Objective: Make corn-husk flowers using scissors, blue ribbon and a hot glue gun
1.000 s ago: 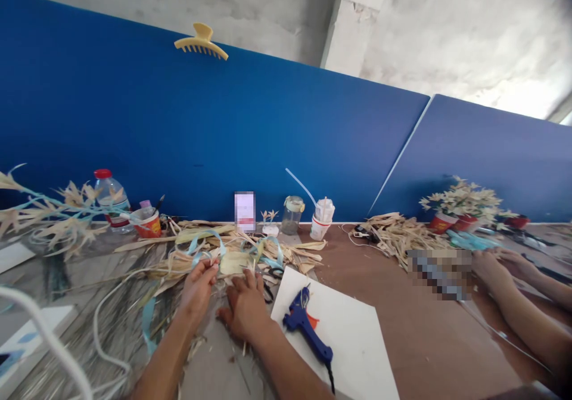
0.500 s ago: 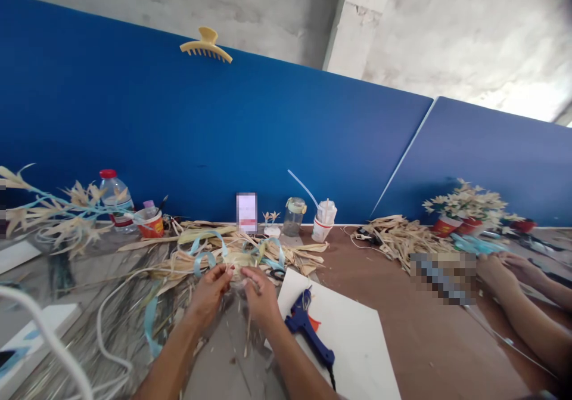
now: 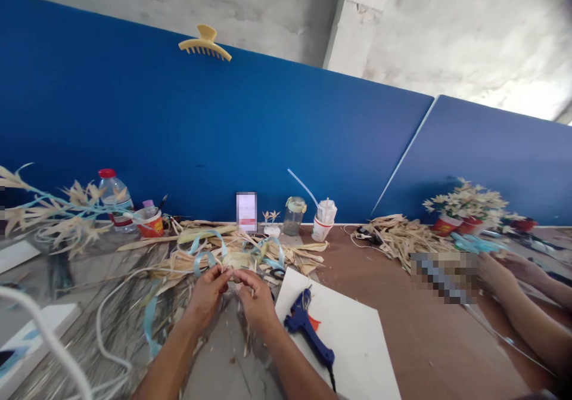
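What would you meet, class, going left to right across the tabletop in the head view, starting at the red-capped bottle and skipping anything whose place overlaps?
Red-capped plastic bottle, red paper cup, left hand, right hand, blue glue gun, pile of dried strips.

The left hand [image 3: 209,292] and the right hand [image 3: 258,302] are both bare, with slim fingers and rounded backs that narrow into the wrists. The left forearm [image 3: 172,352] and the right forearm [image 3: 292,355] are bare too, smooth in outline and thickening gradually from wrist to the lower edge of the view, which cuts them off. The fingernails are too small to make out clearly.
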The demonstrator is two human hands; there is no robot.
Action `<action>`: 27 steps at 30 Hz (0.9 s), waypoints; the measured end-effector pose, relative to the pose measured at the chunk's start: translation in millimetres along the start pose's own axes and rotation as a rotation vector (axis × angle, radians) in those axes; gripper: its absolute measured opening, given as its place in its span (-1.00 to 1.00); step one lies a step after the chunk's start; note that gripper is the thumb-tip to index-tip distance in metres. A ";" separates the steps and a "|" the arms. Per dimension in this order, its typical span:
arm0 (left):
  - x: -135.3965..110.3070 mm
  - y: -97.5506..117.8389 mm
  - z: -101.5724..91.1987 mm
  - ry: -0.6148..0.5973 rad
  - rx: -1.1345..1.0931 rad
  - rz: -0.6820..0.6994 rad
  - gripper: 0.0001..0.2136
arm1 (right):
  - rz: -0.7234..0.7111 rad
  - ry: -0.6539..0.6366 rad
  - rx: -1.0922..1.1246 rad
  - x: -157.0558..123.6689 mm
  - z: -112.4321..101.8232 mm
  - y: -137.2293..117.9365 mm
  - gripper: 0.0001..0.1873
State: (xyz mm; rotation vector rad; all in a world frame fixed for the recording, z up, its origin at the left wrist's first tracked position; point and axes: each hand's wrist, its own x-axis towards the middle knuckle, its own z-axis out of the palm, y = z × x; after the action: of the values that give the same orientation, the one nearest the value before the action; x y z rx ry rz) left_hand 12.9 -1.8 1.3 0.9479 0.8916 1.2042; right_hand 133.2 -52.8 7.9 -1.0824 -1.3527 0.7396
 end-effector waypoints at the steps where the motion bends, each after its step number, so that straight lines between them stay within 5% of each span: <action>1: 0.1 -0.1 -0.2 0.010 0.006 0.006 -0.75 | 0.029 0.018 0.026 0.5 0.5 2.5 -0.64; 7: 1.8 -2.9 0.0 0.022 -0.018 -0.023 -0.75 | 0.172 0.118 -0.023 2.4 2.9 17.4 -0.58; 12: -3.9 -0.6 7.9 -0.025 -0.018 -0.049 -0.76 | 0.204 0.132 -0.135 4.0 1.4 15.0 -0.85; 17: -9.7 8.3 15.0 -0.064 -0.155 -0.049 -0.80 | 0.230 0.194 -0.077 10.3 -8.3 11.1 -0.88; 21: -6.8 11.2 13.6 0.029 -0.292 -0.076 -0.87 | 0.221 0.270 -0.058 13.9 -14.0 14.0 -0.92; 27: -2.7 6.7 9.9 0.078 -0.301 -0.037 -0.87 | 0.269 0.222 0.057 14.1 -16.2 13.4 -0.87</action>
State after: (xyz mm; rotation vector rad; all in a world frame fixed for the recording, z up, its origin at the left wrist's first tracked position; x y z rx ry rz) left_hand 19.4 -4.9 11.2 0.6437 0.7586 1.3079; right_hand 153.0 -37.9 2.8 -1.2761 -1.0040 0.8212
